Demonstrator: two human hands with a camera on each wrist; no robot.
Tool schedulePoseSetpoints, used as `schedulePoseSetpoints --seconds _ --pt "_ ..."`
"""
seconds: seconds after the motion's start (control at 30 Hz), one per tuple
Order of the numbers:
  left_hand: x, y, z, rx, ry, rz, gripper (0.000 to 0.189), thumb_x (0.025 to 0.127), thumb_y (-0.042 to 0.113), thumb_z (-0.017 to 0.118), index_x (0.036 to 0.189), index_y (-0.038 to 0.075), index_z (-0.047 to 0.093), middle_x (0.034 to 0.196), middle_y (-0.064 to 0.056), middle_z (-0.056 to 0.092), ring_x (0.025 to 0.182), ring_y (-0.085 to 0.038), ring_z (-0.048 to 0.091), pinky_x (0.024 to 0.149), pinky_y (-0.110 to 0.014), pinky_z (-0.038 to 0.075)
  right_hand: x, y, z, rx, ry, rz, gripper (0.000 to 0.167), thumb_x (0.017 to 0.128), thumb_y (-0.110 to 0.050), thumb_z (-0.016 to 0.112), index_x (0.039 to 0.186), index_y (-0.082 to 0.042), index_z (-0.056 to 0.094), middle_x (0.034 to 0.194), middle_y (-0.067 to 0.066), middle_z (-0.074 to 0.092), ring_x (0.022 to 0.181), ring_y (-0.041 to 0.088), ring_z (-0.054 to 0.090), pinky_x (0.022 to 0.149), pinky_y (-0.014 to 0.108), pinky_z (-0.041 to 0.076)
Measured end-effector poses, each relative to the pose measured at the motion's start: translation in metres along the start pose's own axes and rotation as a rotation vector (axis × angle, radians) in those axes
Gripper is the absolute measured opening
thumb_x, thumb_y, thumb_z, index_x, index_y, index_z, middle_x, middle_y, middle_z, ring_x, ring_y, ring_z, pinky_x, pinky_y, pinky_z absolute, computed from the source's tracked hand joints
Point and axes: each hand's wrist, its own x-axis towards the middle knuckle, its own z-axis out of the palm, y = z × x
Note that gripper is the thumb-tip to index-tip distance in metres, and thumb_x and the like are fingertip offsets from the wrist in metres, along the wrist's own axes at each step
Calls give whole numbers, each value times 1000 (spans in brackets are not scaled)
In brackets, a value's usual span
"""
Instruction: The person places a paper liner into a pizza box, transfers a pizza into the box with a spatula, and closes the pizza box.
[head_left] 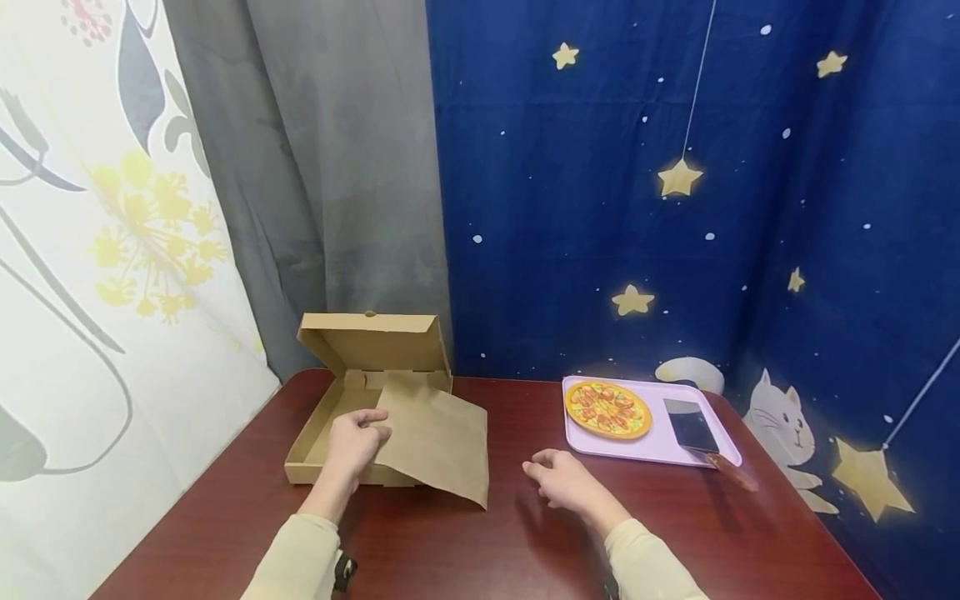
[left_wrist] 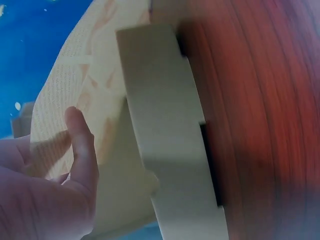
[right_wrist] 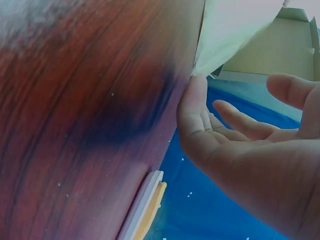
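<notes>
A brown paper sheet (head_left: 442, 433) with a faint print on it slants out of an open cardboard pizza box (head_left: 300, 473), its right corner overhanging the box's front. My left hand (head_left: 354, 442) is over the box at the sheet's left edge. Its thumb (left_wrist: 81, 145) stands up in front of the paper, apart from the fingers. To the right of the sheet, my right hand (head_left: 566, 483) hovers above the table, fingers bent loosely and thumb spread away, with nothing in it. The sheet hides much of the box's inside.
At the back right lies a pink tray (head_left: 637, 450) with a toy pizza (head_left: 607, 408) on an orange base. A pizza server (head_left: 693, 429) rests on the tray, its brown handle sticking out over the front edge. Curtains hang behind the dark red table (head_left: 450, 558).
</notes>
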Motion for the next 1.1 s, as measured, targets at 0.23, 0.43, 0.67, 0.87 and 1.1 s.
schedulePoseSetpoints --seconds 0.23,0.43,0.67,0.87,1.1 --pt "13 -11 -14 113 25 0 38 90 7 68 127 -3 74 115 -22 74 99 -26 63 77 -26 46 -1 -4 2 -216 19 -108 37 101 -26 68 123 4 70 112 18 77 99 29 74 91 52 60" --pt "23 -19 -20 167 45 24 39 88 5 66 125 -4 74 122 -26 74 113 -34 62 83 -29 46 -2 -6 6 -297 11 -144 32 100 -26 69 117 0 73 110 16 78 105 32 74 96 55 58" --pt "40 -31 -31 345 29 54 38 89 11 65 123 -2 76 136 -29 69 128 -46 62 103 -51 52 -3 0 7 -329 -21 -175 27 100 -26 70 112 -3 75 106 12 79 102 30 74 94 54 59" --pt "54 -34 -41 437 13 47 40 88 13 62 124 0 75 140 -32 65 134 -55 57 106 -60 51 -5 4 3 -332 -26 -180 27 99 -28 70 112 -4 75 105 11 79 102 29 74 93 53 59" --pt "61 -41 -55 490 10 17 45 88 14 58 128 2 73 142 -33 63 130 -54 59 98 -60 52 -7 7 0 -334 -26 -164 28 99 -28 70 113 -4 74 107 11 79 103 29 74 93 54 59"
